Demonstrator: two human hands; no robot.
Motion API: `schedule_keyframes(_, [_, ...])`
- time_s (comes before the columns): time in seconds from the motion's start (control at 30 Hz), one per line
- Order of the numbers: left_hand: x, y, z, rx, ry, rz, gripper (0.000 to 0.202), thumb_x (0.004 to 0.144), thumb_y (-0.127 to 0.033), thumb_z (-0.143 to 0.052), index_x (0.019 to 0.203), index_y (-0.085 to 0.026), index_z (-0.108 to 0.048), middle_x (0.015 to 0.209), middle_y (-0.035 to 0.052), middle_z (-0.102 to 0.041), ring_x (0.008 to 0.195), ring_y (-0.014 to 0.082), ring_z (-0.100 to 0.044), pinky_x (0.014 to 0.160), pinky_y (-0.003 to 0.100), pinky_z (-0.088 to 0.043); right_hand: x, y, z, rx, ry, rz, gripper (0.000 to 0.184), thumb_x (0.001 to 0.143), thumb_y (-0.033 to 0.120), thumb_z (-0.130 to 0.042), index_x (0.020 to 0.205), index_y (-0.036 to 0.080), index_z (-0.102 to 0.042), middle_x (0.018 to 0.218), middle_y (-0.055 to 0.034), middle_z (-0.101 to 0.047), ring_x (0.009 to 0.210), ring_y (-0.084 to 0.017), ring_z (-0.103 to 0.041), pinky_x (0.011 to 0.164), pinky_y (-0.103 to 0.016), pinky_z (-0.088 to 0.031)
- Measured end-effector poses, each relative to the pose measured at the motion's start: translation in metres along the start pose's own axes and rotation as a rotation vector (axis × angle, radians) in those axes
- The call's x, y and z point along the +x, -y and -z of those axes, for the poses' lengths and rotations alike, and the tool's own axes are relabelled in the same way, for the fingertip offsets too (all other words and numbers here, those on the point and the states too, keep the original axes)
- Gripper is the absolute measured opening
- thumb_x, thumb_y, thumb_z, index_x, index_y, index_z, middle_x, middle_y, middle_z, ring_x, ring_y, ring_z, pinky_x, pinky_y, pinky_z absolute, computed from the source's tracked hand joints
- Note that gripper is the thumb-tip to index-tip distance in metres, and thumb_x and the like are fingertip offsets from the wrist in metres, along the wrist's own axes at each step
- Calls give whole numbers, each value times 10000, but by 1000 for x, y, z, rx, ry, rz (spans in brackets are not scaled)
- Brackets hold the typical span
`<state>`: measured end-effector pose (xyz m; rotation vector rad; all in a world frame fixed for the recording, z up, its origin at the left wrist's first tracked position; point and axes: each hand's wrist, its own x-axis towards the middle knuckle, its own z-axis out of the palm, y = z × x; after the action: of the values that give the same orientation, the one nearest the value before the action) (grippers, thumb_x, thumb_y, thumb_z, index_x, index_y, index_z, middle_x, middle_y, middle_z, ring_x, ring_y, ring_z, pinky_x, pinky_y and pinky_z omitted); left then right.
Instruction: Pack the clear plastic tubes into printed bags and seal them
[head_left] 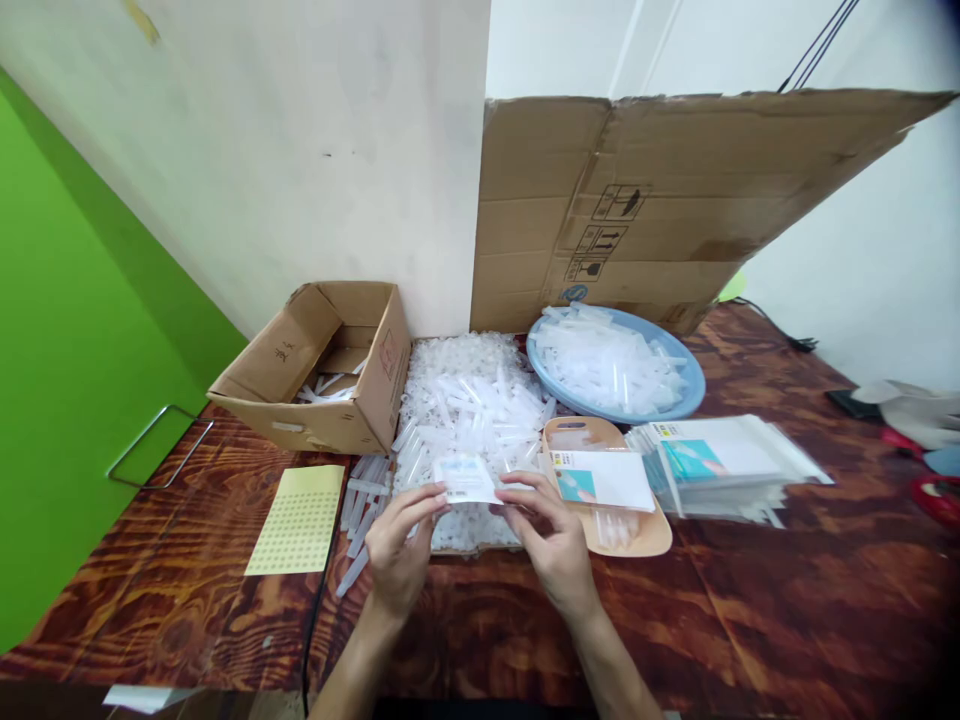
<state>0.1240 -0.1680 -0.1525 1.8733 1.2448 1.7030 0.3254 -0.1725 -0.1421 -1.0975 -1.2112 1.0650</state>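
A small white printed card or packet (pixel 466 478), with pale blue print and a dark strip like a barcode along its near edge, is held up level in front of me. My left hand (pixel 401 545) pinches its left end between thumb and fingers. At the right end, my right hand (pixel 551 540) grips it the same way. Behind and beneath it spreads a heap of clear plastic tubes and small clear pieces (pixel 480 400). Beside my right hand lies a peach-coloured tray (pixel 652 537), bearing a white packet with a teal picture (pixel 619 478) and some clear pieces.
An open cardboard box (pixel 307 425) with some tubes stands left of the heap. A blue basin (pixel 694 385) full of tubes sits back right, before a large cardboard sheet (pixel 675 200). Stacked packets (pixel 720 455) lie right; a yellow sticker sheet (pixel 296 520) lies left on the wooden table (pixel 750 620).
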Motion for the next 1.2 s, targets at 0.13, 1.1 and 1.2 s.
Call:
schedule_keyframes(0.13, [-29,16,8,43,74,-94,315,878,-55,-672,1064,-297,-751,1090,56,-787,952,224,-765,795,351,-644,-15,-18,0,284,33,-400,494,912,477,-665,1357,279,-585,906,-15,-622,556,-144,-627,476,-286,-568])
schedule_keyframes(1.1, [-93,-17,20,-192,198,960,263,839,-462,-724,808,-202,-706,831,47,-755,822,241,-726,761,300,-585,-52,-44,35,210,367,-523,293,870,416,-739,1047,186,-688,890,-43,-698,558,-139,-646,521,-271,-540])
schedule_keyframes(1.2, [-97,-16,19,-190,216,939,239,850,-436,-721,802,-203,-699,873,47,-762,859,241,-730,786,296,-586,-58,-46,24,199,363,-555,316,804,397,-812,995,185,-675,727,-7,-703,517,-148,-650,512,-263,-545])
